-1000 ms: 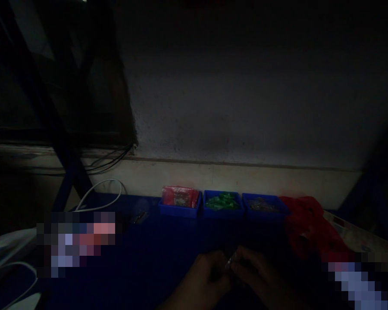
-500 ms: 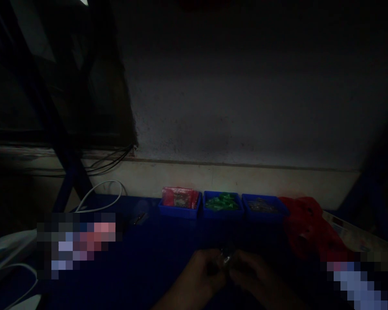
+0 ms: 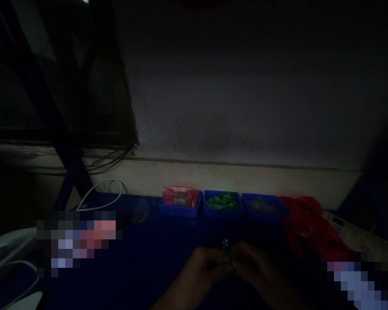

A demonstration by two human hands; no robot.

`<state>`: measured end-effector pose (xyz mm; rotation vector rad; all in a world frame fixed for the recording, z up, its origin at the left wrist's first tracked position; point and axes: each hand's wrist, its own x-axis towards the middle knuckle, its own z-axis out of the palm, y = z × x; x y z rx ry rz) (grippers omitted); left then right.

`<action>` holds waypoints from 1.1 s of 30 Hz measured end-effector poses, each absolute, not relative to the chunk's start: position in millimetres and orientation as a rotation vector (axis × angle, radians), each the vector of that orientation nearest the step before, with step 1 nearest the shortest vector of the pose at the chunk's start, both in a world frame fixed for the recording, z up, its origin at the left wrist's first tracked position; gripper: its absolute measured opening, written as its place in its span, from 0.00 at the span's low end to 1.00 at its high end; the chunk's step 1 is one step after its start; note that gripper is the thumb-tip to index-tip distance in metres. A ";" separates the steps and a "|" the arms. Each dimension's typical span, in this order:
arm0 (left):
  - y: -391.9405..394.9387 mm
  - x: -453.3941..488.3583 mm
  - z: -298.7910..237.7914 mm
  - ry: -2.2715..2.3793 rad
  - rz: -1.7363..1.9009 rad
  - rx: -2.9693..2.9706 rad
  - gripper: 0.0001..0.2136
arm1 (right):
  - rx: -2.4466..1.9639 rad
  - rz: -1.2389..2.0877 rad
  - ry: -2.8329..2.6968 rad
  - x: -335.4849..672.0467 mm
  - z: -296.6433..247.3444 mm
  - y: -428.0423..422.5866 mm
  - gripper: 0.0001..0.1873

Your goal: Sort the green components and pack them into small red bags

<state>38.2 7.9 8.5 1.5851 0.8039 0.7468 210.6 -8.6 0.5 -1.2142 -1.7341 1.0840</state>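
Low in the middle of the dim head view, my left hand [image 3: 203,270] and my right hand [image 3: 258,268] meet fingertip to fingertip. Both are closed in a pinch on a small shiny clear plastic bag [image 3: 225,244], whose glinting top pokes up between the fingers. Its lower part is hidden by them, and the dark keeps me from seeing what is inside. Beyond the hands stand three blue trays in a row: the left tray [image 3: 180,211] with pink packets [image 3: 179,196], the middle tray [image 3: 224,214] with green packets [image 3: 223,200], the right tray [image 3: 267,217] with thin greyish pieces [image 3: 261,205].
A blue tabletop [image 3: 142,258] runs back to the wall [image 3: 245,107]. Red bags [image 3: 313,228] lie at the right, beside a printed sheet [image 3: 358,232]. A small clear packet [image 3: 139,216] lies left of the trays. White cable [image 3: 101,209] loops at the left; blurred patches hide both sides.
My fingertips have come closer together, the left ones shifting slightly right. The shiny bag's top now shows a little higher, above the fingers. The trays stay put.
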 end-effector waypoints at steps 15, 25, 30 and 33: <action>7.1 39.9 7.6 0.911 0.730 1.534 0.09 | -1.288 0.996 -1.780 211.5 -4.5 -8.6 0.11; 7.7 38.8 7.4 0.734 0.736 1.565 0.08 | -1.416 0.893 -1.745 213.0 -8.9 -9.8 0.13; 7.2 38.9 3.7 0.794 0.762 1.596 0.08 | -1.423 0.963 -1.731 212.4 -12.4 -10.9 0.16; 6.1 39.5 1.2 0.888 0.761 1.610 0.07 | -1.431 0.977 -1.698 210.8 -12.0 -12.1 0.17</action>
